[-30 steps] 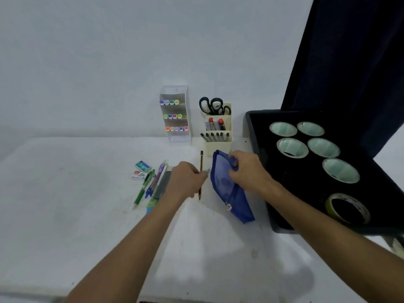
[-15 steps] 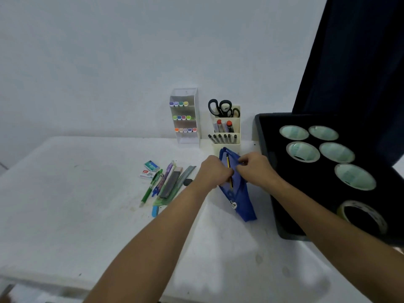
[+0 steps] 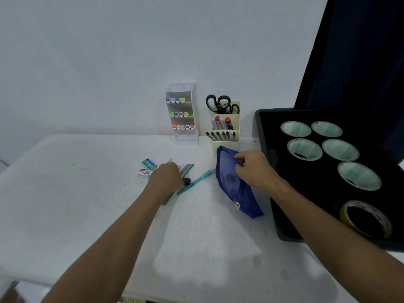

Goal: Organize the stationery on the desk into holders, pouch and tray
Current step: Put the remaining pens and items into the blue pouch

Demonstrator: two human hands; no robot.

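Holding the blue mesh pouch (image 3: 236,182) by its top edge, the right hand (image 3: 254,169) pinched the fabric w/ curled fingers, keeping the mouth up; pouch lay on the white desk (image 3: 87,193), just beside the black tray (image 3: 269,162) and just in front of the cream holder (image 3: 226,132). Dark shapes showed through the mesh, so some items were prob. already inside. Left hand (image 3: 167,178) was down on the loose pile: fingers curled over the pens, a grey ruler (image 3: 187,168) and a teal pen (image 3: 195,181) poking out from under it. Couldn't tell what exactly it gripped, if anything. Small boxes (image 3: 147,168) sat just beyond that hand.

Judgement on doing this step well: pick one slim item at a time, lift clear of the pile so nbrs don't roll, feed it tip-first along the pouch's length. Right hand should keep the opening wide & taut; a slack mesh edge would likely snag tips.

Further out: clear marker rack (image 3: 182,114) near the wall, tape rolls (image 3: 358,176) in the tray.
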